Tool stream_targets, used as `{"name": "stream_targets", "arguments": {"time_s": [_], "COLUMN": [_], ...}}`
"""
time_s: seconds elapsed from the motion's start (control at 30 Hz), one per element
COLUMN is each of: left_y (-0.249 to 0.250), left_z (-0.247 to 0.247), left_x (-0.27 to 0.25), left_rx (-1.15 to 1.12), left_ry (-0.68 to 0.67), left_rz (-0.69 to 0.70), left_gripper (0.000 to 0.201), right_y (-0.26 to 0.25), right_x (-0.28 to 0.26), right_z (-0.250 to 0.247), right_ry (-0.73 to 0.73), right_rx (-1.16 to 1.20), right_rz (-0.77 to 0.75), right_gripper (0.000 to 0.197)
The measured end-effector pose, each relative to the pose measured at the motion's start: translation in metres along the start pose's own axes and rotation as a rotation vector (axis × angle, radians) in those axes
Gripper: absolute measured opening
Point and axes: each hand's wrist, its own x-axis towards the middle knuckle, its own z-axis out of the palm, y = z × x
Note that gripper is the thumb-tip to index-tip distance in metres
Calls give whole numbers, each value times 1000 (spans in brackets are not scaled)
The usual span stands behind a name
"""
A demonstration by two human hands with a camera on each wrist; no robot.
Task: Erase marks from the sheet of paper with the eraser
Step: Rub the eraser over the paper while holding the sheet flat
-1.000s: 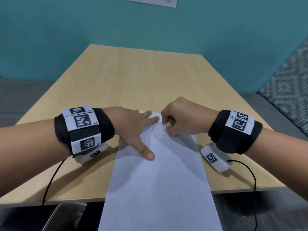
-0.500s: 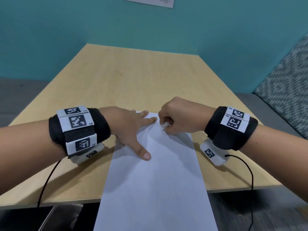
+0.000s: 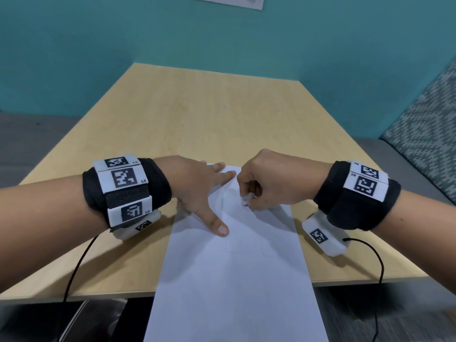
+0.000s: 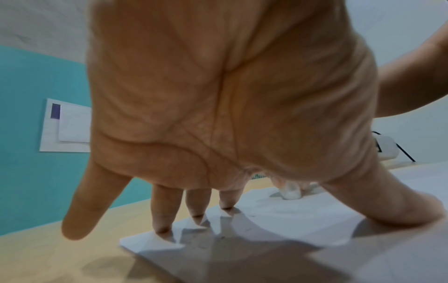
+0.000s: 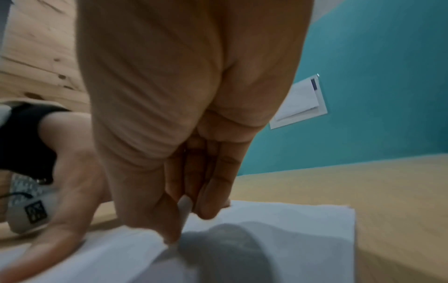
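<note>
Matt white paper sheet (image 3: 237, 267) on smooth, pale wood-grain table (image 3: 197, 114).

- The sheet of paper (image 3: 237, 272) is lying flat on the wooden table (image 3: 197, 124), white and long, running from the table's middle toward the near side and hanging out past the near edge.
- Its far left corner is lying pinned under spread fingertips (image 4: 162, 228), and faint grey pencil lines are showing near the far end and around the middle.
- The eraser (image 3: 246, 200) is a small white block, its tip touching the sheet close to the far end, right of the sheet's centre line; only the lower end is showing, the rest hidden inside curled fingers (image 5: 213, 201).
</note>
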Motion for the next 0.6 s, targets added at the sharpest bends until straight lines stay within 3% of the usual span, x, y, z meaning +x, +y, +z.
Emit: {"name": "stream_targets", "arguments": {"time_s": [0.2, 0.3, 0.47, 0.6], "left_y": [0, -1, 0, -3], "left_z": [1, 1, -1, 2], "left_x": [-2, 1, 2, 2], "left_rx": [21, 2, 0, -13], "left_ry": [30, 38, 31, 44], "left_rz": [-10, 17, 1, 33], "left_gripper": [147, 148, 149, 147], "right_y": [7, -3, 3, -10], "right_x": [15, 15, 21, 19], "right_z": [-1, 4, 1, 9], "right_ry": [132, 101, 142, 113], "right_rx": [-81, -82, -110, -95], "right_rz": [83, 36, 111, 36], "right_gripper": [18, 17, 15, 12]}}
